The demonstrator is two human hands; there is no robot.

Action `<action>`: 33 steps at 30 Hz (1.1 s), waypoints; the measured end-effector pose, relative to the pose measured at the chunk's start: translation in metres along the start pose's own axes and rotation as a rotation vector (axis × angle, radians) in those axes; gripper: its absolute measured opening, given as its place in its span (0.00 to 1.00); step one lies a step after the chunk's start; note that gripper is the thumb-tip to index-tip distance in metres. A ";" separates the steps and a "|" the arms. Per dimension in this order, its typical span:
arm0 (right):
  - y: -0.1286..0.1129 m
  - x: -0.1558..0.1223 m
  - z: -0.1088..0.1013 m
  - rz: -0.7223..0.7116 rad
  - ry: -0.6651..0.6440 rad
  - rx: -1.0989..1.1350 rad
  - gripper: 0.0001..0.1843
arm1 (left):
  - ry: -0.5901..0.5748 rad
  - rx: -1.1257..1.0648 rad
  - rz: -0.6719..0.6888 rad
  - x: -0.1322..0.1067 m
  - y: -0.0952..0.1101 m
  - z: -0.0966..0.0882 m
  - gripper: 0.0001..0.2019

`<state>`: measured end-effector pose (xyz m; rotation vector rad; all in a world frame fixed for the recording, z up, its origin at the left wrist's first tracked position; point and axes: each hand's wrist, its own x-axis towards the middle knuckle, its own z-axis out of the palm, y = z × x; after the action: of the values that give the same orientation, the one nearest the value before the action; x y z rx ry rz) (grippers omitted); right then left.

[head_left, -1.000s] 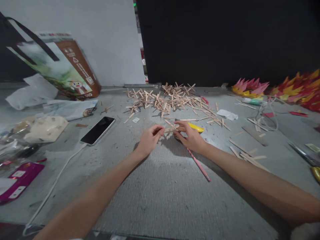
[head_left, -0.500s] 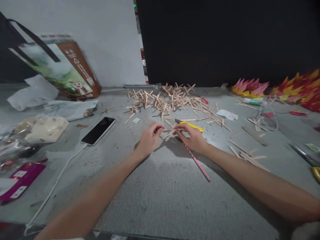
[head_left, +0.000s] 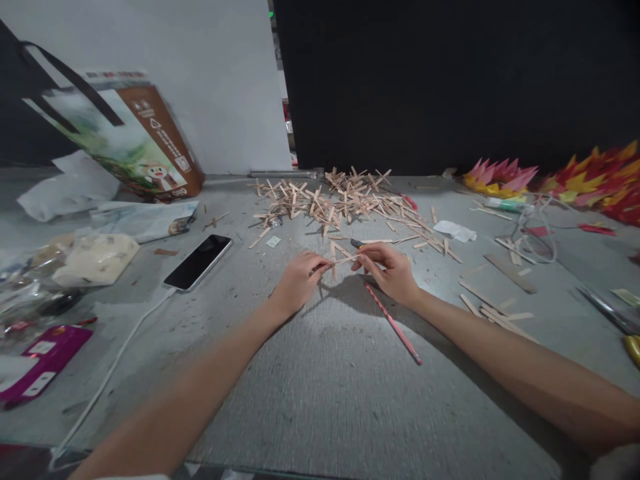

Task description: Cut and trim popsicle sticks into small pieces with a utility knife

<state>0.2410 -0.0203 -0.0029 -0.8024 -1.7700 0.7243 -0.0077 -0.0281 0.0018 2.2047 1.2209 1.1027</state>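
Note:
Between my hands, in the middle of the view, are thin wooden craft sticks (head_left: 343,261) that cross one another. My left hand (head_left: 301,277) pinches one end of them between thumb and fingers. At the other end, my right hand (head_left: 387,270) pinches a stick with its fingertips. Just below my right hand a pink-striped pencil (head_left: 393,323) lies on the table. A utility knife (head_left: 356,243) lies behind that hand, its yellow body mostly hidden by the fingers. Beyond my hands spreads a heap of crossed wooden sticks (head_left: 320,203).
A phone (head_left: 199,263) on a white cable lies at left, near a shopping bag (head_left: 150,147) and plastic packets (head_left: 95,259). Loose sticks (head_left: 500,313), a crumpled tissue (head_left: 455,231) and scissors (head_left: 613,313) are at right. Folded-paper pieces (head_left: 500,175) stand at the back right.
The crossed sticks have been turned between my fingers, so one now points towards me. My right hand has shifted slightly right and covers more of the yellow knife.

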 end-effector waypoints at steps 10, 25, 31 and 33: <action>-0.001 0.009 0.004 0.240 -0.030 0.289 0.18 | 0.059 0.022 0.033 -0.002 -0.005 -0.001 0.10; 0.017 0.004 0.002 0.323 -0.049 0.483 0.11 | 0.080 0.056 0.134 -0.002 -0.009 0.002 0.09; 0.016 0.003 0.003 0.336 -0.071 0.477 0.13 | 0.076 0.024 0.136 -0.002 -0.011 0.004 0.08; 0.016 0.003 0.003 0.339 -0.073 0.477 0.13 | 0.073 0.030 0.127 -0.002 -0.011 0.004 0.08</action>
<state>0.2404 -0.0090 -0.0146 -0.7558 -1.4463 1.3542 -0.0113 -0.0241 -0.0085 2.3107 1.1476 1.2323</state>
